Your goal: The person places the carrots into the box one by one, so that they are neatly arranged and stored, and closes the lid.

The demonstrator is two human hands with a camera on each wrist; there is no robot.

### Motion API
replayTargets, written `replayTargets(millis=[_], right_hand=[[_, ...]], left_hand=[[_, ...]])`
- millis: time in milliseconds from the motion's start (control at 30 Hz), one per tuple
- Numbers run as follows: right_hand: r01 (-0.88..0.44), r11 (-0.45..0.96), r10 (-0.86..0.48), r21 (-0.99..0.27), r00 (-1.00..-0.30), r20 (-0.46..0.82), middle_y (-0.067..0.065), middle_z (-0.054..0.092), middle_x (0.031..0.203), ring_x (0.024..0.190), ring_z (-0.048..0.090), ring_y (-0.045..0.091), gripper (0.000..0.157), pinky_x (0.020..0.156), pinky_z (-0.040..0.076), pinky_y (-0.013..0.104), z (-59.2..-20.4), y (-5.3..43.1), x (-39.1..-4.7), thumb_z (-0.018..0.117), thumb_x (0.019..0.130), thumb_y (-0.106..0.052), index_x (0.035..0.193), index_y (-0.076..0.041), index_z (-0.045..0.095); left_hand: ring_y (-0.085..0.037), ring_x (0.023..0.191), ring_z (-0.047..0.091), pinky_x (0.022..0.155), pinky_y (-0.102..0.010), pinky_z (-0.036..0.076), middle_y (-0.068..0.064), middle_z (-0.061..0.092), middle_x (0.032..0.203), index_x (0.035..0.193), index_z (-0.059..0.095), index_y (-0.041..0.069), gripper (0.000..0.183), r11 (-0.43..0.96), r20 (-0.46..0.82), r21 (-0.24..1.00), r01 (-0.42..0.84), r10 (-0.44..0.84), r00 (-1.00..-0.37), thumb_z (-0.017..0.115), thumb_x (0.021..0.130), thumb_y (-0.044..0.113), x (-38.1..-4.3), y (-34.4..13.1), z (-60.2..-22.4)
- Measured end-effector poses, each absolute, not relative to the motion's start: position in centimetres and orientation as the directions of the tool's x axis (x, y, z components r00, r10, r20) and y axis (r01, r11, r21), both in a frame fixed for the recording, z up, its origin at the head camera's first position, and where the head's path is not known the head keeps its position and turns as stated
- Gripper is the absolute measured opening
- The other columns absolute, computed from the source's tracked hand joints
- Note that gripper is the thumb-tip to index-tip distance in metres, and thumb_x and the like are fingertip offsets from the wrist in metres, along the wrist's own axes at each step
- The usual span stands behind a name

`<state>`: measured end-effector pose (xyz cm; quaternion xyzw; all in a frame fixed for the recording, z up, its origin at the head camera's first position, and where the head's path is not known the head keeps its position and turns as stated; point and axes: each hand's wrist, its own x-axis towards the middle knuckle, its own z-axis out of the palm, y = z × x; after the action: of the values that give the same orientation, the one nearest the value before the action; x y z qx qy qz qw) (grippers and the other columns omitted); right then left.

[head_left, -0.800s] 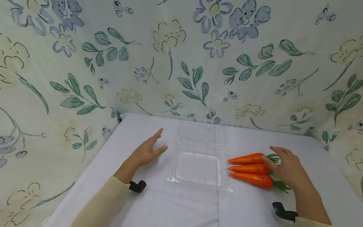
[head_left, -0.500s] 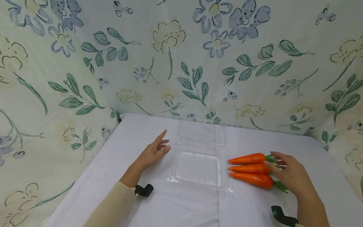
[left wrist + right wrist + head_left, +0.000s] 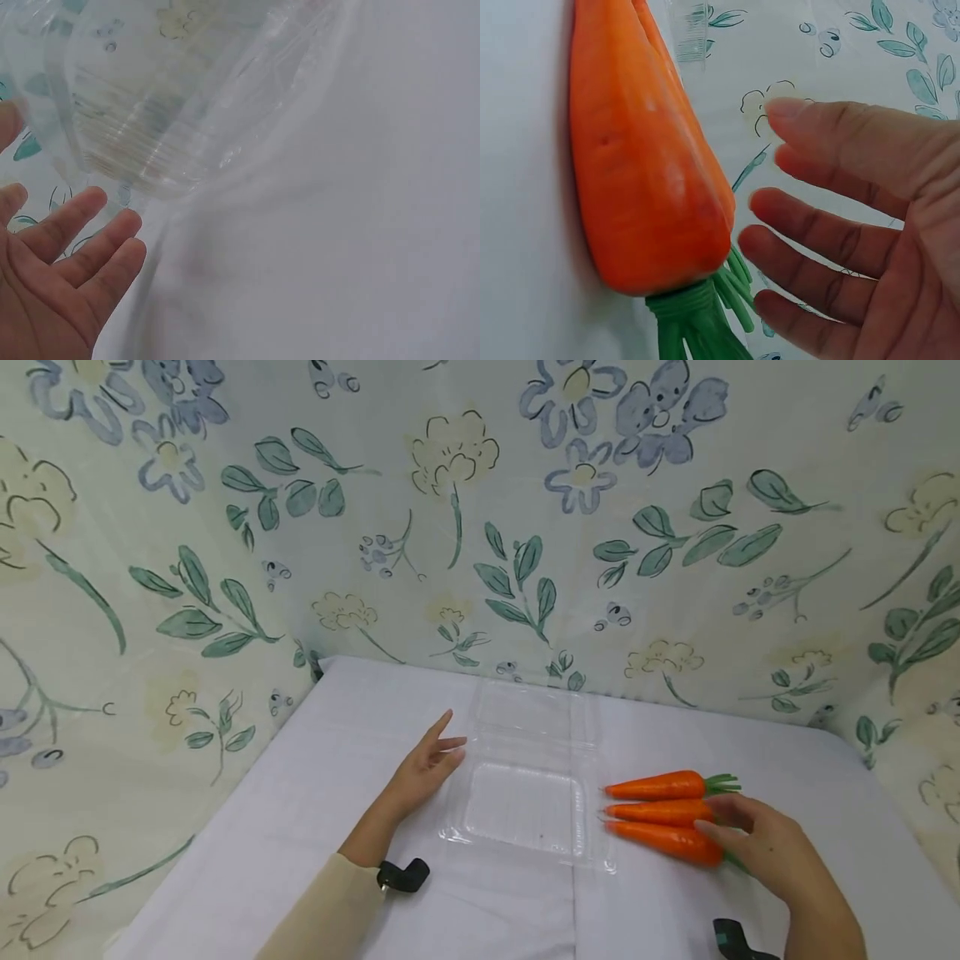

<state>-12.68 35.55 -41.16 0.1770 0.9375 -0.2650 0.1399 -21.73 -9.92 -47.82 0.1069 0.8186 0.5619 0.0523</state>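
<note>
Three orange carrots with green tops lie side by side on the white cloth, right of centre in the head view: the far carrot (image 3: 654, 786), the middle carrot (image 3: 652, 813) and the near carrot (image 3: 663, 841). My right hand (image 3: 772, 847) hovers at their leafy ends, fingers loosely bent, covering the near carrot's greens. In the right wrist view those fingers (image 3: 810, 259) appear apart from the carrot (image 3: 645, 165). A clear plastic container (image 3: 525, 810) lies unfolded, its lid half (image 3: 525, 712) at the back. Beside its left edge is my left hand (image 3: 422, 775), fingers spread, holding nothing.
The white-clothed table (image 3: 337, 718) ends at a floral curtain (image 3: 450, 568) behind and at both sides. Black wrist-worn devices (image 3: 405, 875) are strapped to both arms. A crease runs down the cloth in front of the container.
My left hand has moved right, closer to the container's edge. My right hand has shifted toward me, from the far carrot's greens to those of the middle and near carrots. The carrots stay put.
</note>
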Motion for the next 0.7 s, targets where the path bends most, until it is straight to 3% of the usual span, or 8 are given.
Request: replayTargets(millis=[300, 500, 700], right_hand=[[0.416, 0.797, 0.238, -0.439, -0.883, -0.405, 0.033, 0.051, 0.141, 0.123, 0.048, 0.051, 0.077, 0.093, 0.054, 0.063, -41.5, 35.8, -12.8, 0.078, 0.086, -0.051, 0.139, 0.001, 0.055], [0.383, 0.817, 0.206, -0.432, -0.892, -0.402, 0.033, 0.052, 0.141, 0.123, 0.048, 0.052, 0.081, 0.093, 0.052, 0.066, -41.6, 36.5, -12.8, 0.076, 0.084, -0.06, 0.136, -0.001, 0.058], [0.357, 0.83, 0.173, -0.429, -0.896, -0.41, 0.033, 0.054, 0.139, 0.122, 0.05, 0.051, 0.075, 0.094, 0.05, 0.068, -41.9, 36.5, -12.6, 0.077, 0.084, -0.056, 0.133, -0.002, 0.061]], left_hand=[[-0.029, 0.131, 0.062, 0.11, -0.05, 0.051, -0.006, 0.061, 0.147, 0.164, 0.021, 0.029, 0.072, 0.162, 0.031, 0.985, 0.06, 0.176, -0.984, 0.06, 0.104, 0.03, -21.1, -9.2, -48.4], [-0.027, 0.138, 0.056, 0.115, -0.051, 0.046, -0.005, 0.058, 0.15, 0.162, 0.026, 0.032, 0.069, 0.094, 0.054, 0.993, 0.074, 0.198, -0.979, 0.062, 0.103, 0.03, -21.1, -8.9, -48.6], [-0.032, 0.141, 0.053, 0.114, -0.044, 0.047, -0.011, 0.054, 0.153, 0.163, 0.027, 0.023, 0.068, 0.021, 0.067, 0.997, 0.074, 0.225, -0.972, 0.06, 0.103, 0.023, -21.0, -8.5, -49.4]])
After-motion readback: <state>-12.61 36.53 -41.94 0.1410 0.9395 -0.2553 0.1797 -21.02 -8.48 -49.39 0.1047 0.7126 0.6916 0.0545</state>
